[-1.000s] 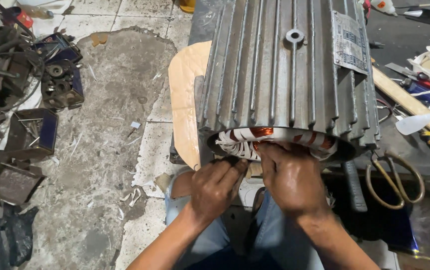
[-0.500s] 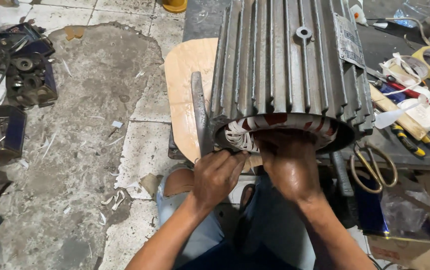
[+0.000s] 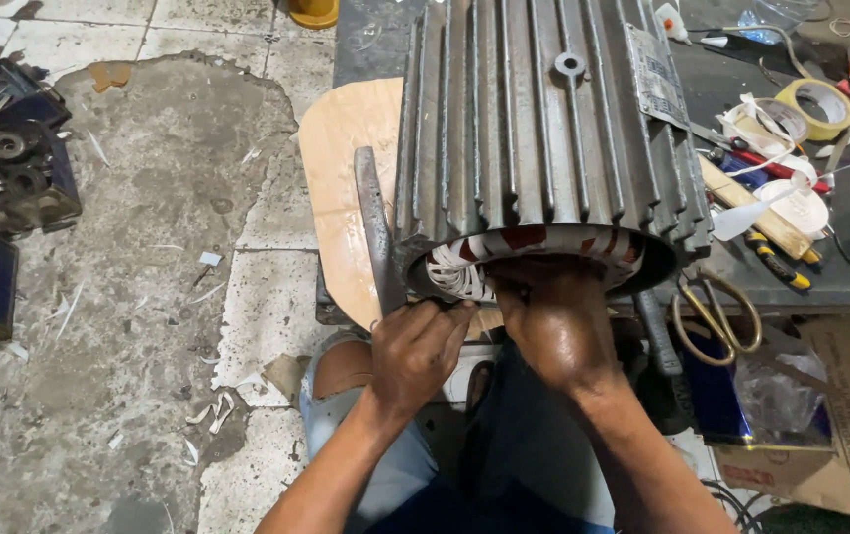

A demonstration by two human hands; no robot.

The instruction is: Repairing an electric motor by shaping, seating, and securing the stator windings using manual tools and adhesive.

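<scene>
Head view: a person sits low with a big motor (image 3: 543,148) lying on its side on a dark bench (image 3: 365,40), its open end facing them so they can reach in.
Motor: grey metal with long ribs down its body. At the open end there are white strings and red-brown wire (image 3: 464,272).
Left hand (image 3: 415,351): its fingers are curled and pressed together at the lower left rim of the motor. It looks like they pinch a bit of the white string, but the tips are partly hidden, so I cannot tell for sure.
Right hand (image 3: 553,326): it presses up against the open end, right beside the left hand. Its fingertips go inside and are hidden, so I cannot tell if they are spread or shut.
Flat bar (image 3: 375,232): a thin grey metal bar leans by the motor's left side, close to the left hand, easy to grab.
Board (image 3: 346,168): a tan wood board lies under the motor on the left.
Scissors (image 3: 707,316): they lie on the bench edge, near the right hand.
Tape rolls (image 3: 820,104): they sit further right among small tools, well apart from the hands.
Floor (image 3: 148,297): cracked grey stone with white scraps on it.
</scene>
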